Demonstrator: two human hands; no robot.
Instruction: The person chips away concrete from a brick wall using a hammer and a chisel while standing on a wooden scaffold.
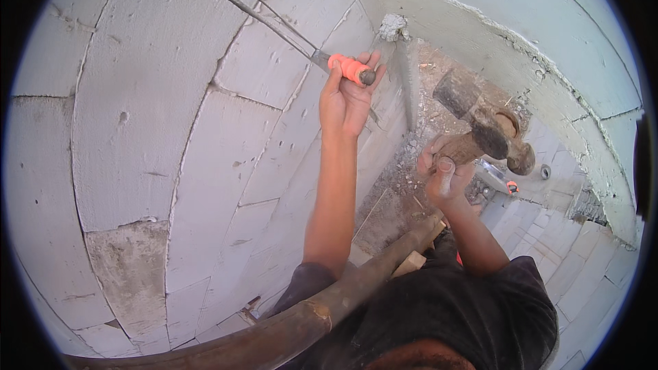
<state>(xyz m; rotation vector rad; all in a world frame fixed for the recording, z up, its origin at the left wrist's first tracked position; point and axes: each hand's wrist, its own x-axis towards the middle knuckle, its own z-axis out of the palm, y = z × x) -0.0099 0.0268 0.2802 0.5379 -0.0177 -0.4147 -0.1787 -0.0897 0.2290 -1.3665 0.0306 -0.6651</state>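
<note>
A: Containers first. Any near your hands?

B: None that can be made out. Below your right hand there is rubble on the floor (404,185) and a small tool with an orange tip (510,187); too small to tell more.

A: Surroundings, then.

B: A wall of pale aerated blocks (151,109) fills everything left of your left hand. A groove cut into it (253,10) runs up and to the left from the chisel's tip. To the right of the chisel, the wall ends at a corner with a lump of mortar (393,26) on top. A second block wall (534,34) stands beyond your right hand. Nearer you, a rusty brown pipe (329,305) slants across below both forearms, in front of your dark shirt (452,308).

A: Left hand?

B: Your left hand (348,99) is closed around the chisel with the orange grip (351,68), fingers wrapped from below, its metal tip against the wall at the lower end of the groove.

A: Right hand?

B: Your right hand (445,171) is clenched on the wooden handle of a club hammer (480,120), thumb on top. The hammer's head is raised, to the right of the chisel's butt and apart from it.
</note>
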